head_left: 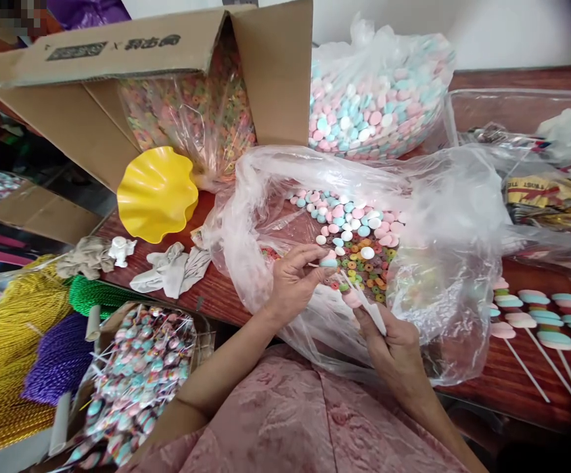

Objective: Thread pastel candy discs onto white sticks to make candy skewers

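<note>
My left hand (292, 282) is closed, pinching a pastel disc candy (328, 261) in pink and pale blue between thumb and fingertips. My right hand (396, 341) grips several white sticks (374, 315); a pink candy (351, 299) and small ring pieces sit at their upper part. Both hands are over a clear plastic bag (260, 190) spread open on the table. Inside it lie loose pink, blue and white disc candies (347, 213) and colourful fruit-loop rings (371, 268). My fingers partly hide where the sticks meet the rings.
Stacked candy sticks (554, 339) lie at the right. Behind stand a full bag of disc candies (378, 98) and a cardboard box (275, 79) with bagged rings. A yellow wavy bowl (157, 194), gloves (171, 270) and a box of wrapped candies (142, 368) are at left.
</note>
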The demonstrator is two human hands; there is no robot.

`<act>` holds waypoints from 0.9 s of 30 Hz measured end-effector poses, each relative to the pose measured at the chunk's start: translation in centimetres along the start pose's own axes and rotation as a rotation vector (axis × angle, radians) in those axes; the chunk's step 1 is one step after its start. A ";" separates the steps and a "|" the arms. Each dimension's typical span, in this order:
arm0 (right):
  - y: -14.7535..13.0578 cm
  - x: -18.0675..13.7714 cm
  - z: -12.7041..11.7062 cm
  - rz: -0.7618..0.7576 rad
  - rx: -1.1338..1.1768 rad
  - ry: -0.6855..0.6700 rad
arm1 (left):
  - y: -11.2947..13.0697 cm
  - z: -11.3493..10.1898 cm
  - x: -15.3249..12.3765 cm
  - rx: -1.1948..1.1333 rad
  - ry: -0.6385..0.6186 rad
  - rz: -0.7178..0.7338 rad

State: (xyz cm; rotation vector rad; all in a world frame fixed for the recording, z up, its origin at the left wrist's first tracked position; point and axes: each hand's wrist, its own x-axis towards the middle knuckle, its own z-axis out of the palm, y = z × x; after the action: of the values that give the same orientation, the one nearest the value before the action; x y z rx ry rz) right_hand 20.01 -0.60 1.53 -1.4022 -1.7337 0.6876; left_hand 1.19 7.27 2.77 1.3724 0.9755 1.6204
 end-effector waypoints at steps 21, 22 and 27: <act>-0.4 -0.3 2.8 0.085 0.300 -0.009 | -0.2 -0.3 -0.8 0.479 -0.112 0.504; -0.2 -0.2 2.7 0.093 0.295 0.000 | -0.2 -0.3 -0.7 0.429 -0.095 0.422; -0.3 1.0 1.2 0.012 0.202 0.027 | -0.7 -0.4 -0.6 0.296 -0.132 0.202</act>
State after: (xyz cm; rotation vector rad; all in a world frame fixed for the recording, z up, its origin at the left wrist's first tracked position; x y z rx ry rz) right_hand 18.76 0.34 1.35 -1.2776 -1.5881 0.8226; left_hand 0.96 6.99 1.83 1.8059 1.0559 1.5496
